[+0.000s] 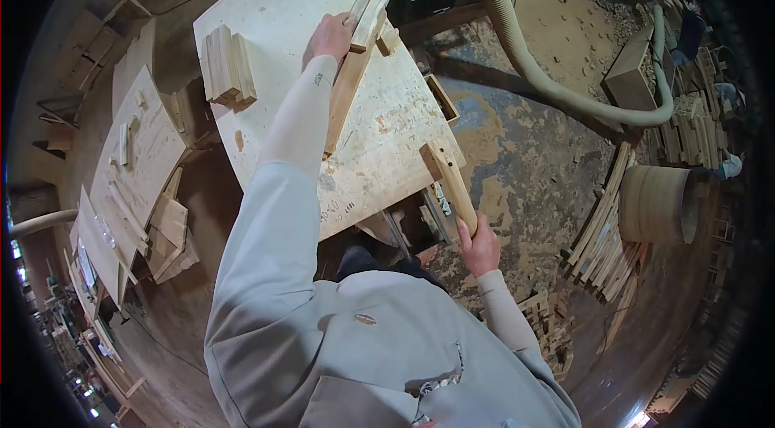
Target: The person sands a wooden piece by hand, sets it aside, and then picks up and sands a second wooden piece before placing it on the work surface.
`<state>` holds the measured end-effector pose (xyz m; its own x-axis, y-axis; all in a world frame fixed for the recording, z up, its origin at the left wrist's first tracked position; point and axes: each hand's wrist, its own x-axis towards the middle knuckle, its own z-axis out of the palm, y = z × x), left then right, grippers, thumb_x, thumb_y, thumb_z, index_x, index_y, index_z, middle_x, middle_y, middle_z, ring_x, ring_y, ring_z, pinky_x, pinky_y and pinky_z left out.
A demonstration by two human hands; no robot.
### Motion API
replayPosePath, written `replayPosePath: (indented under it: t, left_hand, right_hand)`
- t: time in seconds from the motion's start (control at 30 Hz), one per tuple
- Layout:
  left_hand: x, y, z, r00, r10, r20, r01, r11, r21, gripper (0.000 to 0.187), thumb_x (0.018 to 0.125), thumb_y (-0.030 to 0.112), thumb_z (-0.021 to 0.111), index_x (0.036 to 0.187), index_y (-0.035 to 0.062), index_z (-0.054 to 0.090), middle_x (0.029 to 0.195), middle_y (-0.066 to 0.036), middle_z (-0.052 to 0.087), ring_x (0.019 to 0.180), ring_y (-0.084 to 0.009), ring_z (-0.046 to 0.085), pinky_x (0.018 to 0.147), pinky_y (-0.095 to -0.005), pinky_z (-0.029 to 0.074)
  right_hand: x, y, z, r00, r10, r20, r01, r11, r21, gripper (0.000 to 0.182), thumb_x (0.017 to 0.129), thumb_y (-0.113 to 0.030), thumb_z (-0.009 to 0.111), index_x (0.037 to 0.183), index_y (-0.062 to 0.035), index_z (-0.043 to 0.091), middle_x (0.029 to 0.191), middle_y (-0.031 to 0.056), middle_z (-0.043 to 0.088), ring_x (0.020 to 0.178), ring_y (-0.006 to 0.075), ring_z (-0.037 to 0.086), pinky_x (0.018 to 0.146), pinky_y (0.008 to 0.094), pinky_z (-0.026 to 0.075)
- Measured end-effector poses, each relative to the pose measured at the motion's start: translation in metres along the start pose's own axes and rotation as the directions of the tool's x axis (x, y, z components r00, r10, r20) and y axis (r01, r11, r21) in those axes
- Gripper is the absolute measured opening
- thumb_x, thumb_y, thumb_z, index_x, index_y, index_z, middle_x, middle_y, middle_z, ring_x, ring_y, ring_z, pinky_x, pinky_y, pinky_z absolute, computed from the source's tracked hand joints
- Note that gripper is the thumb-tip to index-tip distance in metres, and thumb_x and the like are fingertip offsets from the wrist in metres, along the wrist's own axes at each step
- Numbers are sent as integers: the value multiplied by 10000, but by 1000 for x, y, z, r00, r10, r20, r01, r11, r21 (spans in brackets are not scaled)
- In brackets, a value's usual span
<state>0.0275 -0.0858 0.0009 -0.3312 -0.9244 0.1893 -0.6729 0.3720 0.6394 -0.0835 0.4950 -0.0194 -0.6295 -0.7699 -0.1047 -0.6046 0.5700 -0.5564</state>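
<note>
I can read no text, label, brand or number anywhere. There are faint dark scribbles on the pale surface (pixel 379 117) near its front edge, and a small dark mark on the sleeve (pixel 303 117) by the wrist, but both are too small and blurred to make out.

A long pale wooden bar (pixel 345 93) lies slanted on the bench (pixel 274 16), its far end held up, with a shorter light wooden piece (pixel 376 7) resting across that end. A second wooden bar (pixel 450 183), notched near its upper end, stands tilted off the bench's near edge.
</note>
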Motion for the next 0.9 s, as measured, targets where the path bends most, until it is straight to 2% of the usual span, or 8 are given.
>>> replayPosePath:
  t: [0.3,0.47,0.57,0.63,0.77,0.83,0.87,0.9]
  left_hand:
    - [2,0,6,999,-29,-22,30,998,51,493,1125,480,622,1527,229,755,1504,-222,699,1435,-423,644,1219,-511,503]
    - [16,-11,15,1000,-12,26,9,996,85,507,1133,475,617,1549,210,734,1523,-241,694,1447,-432,635,1236,-516,492]
    - [14,-11,16,1000,13,-16,-10,985,170,488,1130,440,629,1517,173,756,1462,-269,725,1377,-442,684,1185,-512,533]
    - [15,-12,12,1000,2,20,-3,998,70,477,1106,402,676,1473,114,777,1351,-284,778,1269,-443,745,1108,-503,580]
    - [16,-14,1,997,60,52,-63,997,55,465,1076,366,722,1444,92,790,1269,-281,808,1194,-425,780,1057,-499,600]
    - [13,-16,-2,991,4,136,8,996,-94,495,1052,373,752,1457,90,778,1223,-274,826,1173,-418,792,1048,-502,601]
    - [14,-24,4,995,83,57,-81,996,-39,479,1037,361,752,1449,122,794,1229,-257,822,1178,-418,779,1049,-494,596]
    - [19,-16,-5,996,86,34,-85,996,-38,479,1037,361,752,1449,122,794,1229,-257,822,1178,-418,779,1049,-494,596]
  right_hand:
    - [0,0,6,999,44,-28,-44,999,-14,468,1106,-497,704,1313,-78,688,1030,294,795,965,533,763,818,622,590]
    - [-2,6,5,998,40,-53,-39,999,13,472,1096,-512,714,1302,-87,697,1027,279,802,971,521,770,817,614,595]
    - [-4,2,2,997,48,-57,-47,999,17,468,1089,-522,723,1269,-91,700,1018,269,804,958,513,774,808,609,599]
    - [-4,-1,-3,998,40,-45,-39,999,7,466,1086,-530,726,1242,-92,703,1009,263,806,945,508,775,798,605,600]
    - [-5,-9,-13,998,47,-36,-47,999,7,460,1091,-540,717,1232,-102,705,990,259,805,928,508,773,781,607,601]
    - [-7,-12,-18,998,55,-20,-56,998,-3,460,1092,-543,714,1233,-106,705,982,258,803,924,508,773,776,608,600]
    - [-6,-15,-21,998,67,-8,-67,998,-12,461,1093,-547,711,1235,-109,704,974,257,801,920,507,773,770,609,599]
    - [0,-18,-25,999,46,-18,-46,999,-10,461,1093,-547,711,1235,-109,704,974,257,801,920,507,773,770,609,599]
